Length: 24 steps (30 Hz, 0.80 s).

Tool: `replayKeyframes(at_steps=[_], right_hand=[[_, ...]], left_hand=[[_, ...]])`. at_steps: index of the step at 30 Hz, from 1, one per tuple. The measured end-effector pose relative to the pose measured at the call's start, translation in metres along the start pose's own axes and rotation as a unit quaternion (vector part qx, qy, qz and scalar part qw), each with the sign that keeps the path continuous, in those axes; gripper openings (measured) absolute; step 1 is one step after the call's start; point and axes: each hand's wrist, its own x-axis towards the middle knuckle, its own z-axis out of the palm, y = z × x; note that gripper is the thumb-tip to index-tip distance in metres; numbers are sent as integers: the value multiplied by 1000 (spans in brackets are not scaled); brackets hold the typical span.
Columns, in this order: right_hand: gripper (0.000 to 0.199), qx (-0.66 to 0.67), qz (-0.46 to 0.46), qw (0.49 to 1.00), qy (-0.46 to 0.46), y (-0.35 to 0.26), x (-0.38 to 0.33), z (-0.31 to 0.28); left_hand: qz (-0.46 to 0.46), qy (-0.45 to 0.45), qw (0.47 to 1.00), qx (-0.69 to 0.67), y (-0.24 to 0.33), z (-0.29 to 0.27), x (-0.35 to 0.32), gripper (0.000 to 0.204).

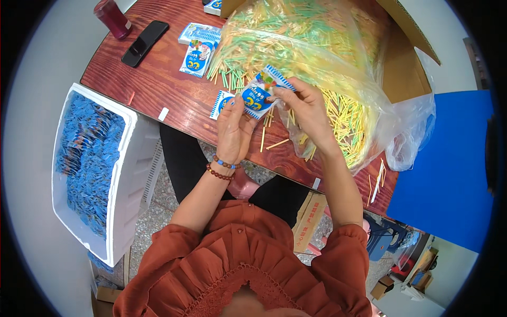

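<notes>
Well to the left of our hands, a white foam box (pixel 134 164) holds a heap of blue packets (pixel 92 169). Beyond our hands on that side, a dark red container (pixel 114 20) and a black phone (pixel 145 44) rest on the wooden tabletop (pixel 163 90), with small printed packets (pixel 196 57) nearer in. Our left hand (pixel 233 127), its wrist in beaded bracelets (pixel 221 171), pinches one side of a blue-and-white packet (pixel 254 103), another packet (pixel 221 102) lying just left of its fingers. Our right hand (pixel 305 108) grips the opposite side, so both are clamped on it above the tabletop. Beyond and right of our hands spreads a clear bag (pixel 340 79) of yellow and green sticks (pixel 339 119), beside an open cardboard box (pixel 404 74). Farthest right stands a blue panel (pixel 443 169).
</notes>
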Motion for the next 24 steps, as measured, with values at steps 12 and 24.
replayKeyframes(at_steps=[12,24], right_hand=[[15,72,20,994,-86,28,44,48],[16,-68,95,993,13,42,152,118]], left_hand=[[81,63,960,260,51,-28,16,15],[320,124,722,600,120,-80,83,32]])
